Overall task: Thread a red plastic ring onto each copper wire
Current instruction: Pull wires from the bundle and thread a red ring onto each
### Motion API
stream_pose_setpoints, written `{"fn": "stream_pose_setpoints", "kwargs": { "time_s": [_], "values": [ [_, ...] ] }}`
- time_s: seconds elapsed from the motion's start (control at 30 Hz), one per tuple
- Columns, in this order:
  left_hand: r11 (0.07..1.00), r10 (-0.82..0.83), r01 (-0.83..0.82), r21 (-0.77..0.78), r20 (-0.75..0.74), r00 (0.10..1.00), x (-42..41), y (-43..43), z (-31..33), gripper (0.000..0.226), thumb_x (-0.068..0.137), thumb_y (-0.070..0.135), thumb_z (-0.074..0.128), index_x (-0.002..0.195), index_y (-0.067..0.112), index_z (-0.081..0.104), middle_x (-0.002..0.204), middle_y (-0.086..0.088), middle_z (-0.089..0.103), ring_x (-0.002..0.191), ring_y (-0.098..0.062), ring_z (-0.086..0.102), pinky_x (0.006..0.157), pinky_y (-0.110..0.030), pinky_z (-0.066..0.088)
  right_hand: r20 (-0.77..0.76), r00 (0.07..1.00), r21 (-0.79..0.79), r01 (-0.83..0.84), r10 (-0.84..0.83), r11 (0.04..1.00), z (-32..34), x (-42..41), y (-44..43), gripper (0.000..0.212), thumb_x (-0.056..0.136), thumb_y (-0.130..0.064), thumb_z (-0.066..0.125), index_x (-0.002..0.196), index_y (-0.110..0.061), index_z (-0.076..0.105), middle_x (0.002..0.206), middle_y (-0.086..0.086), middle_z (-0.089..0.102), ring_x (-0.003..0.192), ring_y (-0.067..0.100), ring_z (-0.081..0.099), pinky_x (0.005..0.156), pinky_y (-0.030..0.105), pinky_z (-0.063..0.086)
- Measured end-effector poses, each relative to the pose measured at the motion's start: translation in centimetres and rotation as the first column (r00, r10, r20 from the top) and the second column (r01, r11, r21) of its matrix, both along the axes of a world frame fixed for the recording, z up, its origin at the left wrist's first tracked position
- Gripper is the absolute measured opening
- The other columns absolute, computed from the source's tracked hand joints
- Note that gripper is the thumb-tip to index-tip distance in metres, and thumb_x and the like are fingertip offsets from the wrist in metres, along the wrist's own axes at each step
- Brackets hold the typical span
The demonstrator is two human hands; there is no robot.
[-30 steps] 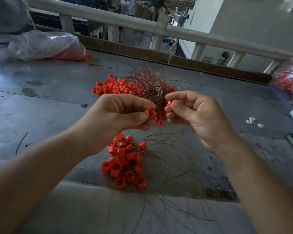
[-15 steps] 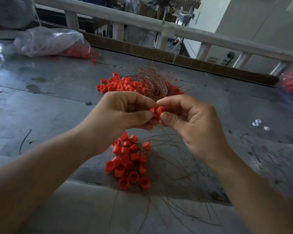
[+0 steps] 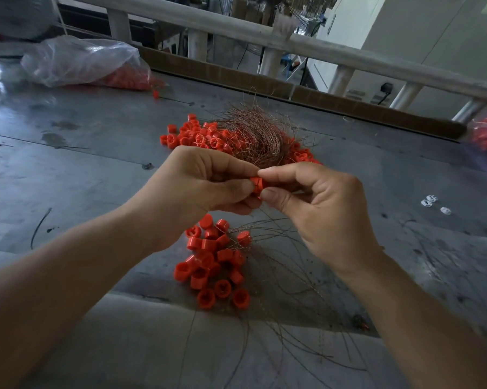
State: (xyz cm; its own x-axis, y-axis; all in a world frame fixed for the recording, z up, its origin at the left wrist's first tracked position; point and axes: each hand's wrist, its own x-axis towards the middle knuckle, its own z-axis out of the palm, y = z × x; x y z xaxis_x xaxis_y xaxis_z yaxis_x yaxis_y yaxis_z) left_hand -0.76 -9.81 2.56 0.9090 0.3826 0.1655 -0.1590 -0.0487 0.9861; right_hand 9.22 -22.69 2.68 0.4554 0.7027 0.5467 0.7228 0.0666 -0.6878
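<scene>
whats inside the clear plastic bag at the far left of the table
Red rings show through the clear bag toward its right end, and one loose ring lies just outside. The crumpled, glaring plastic hides whatever fills the rest.

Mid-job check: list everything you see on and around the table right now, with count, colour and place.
held ring: one, red, between both hands' fingertips
near ring pile: roughly twenty, red, on the table below the hands
far ring pile: many, red, beyond the hands
wire bundle: one tangle, copper, on the far ring pile
loose wires: several, copper, fanned out near right
clear bag: one, red parts inside, far left
second bag: one, red contents, right edge, blurred
stray ring: one, red, beside the clear bag
white bits: three, white, right of the hands
table: one, grey
railing: one, white, behind the table
left hand: pinches the held ring
right hand: pinches the held ring
</scene>
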Motion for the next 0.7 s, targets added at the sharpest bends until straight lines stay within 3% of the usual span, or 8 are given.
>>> {"fn": "stream_pose_setpoints", "kwargs": {
  "time_s": [0.17,0.43,0.7],
  "values": [
    [1.0,-0.026,0.026,-0.007,-0.024,0.999,0.0,0.1,0.0,0.026,0.059,0.015,0.063,0.083,0.019,0.072,0.071,-0.007,0.073,0.065,-0.014,0.07,0.059,-0.017,0.053,0.04,0.999,0.013,0.019,-0.02,1.0,0.1,-0.1,0.0,0.029,0.072,-0.007,0.072,0.096,-0.019,0.064,0.082,-0.016,0.061,0.082,-0.001,0.062,0.071,0.009,0.048],
    [0.998,-0.031,0.03,-0.057,-0.03,0.999,-0.1,-0.1,-0.2,0.023,0.058,0.015,0.063,0.078,0.017,0.074,0.069,-0.008,0.072,0.065,-0.015,0.07,0.057,-0.017,0.053,0.089,0.994,0.033,0.061,-0.064,0.998,-1.0,0.4,0.4,0.022,0.069,-0.01,0.071,0.09,-0.003,0.07,0.08,-0.01,0.062,0.08,0.002,0.062,0.068,0.007,0.047],
    [0.993,-0.082,0.079,-0.091,-0.029,0.996,-0.2,0.0,-0.3,0.024,0.055,0.018,0.065,0.076,0.017,0.076,0.069,-0.009,0.072,0.065,-0.015,0.07,0.057,-0.017,0.053,0.04,0.998,0.004,-0.039,0.039,0.999,0.1,0.3,-0.2,0.026,0.068,-0.018,0.071,0.093,-0.016,0.066,0.079,-0.014,0.063,0.078,-0.001,0.063,0.068,0.01,0.048]
  ]
}}
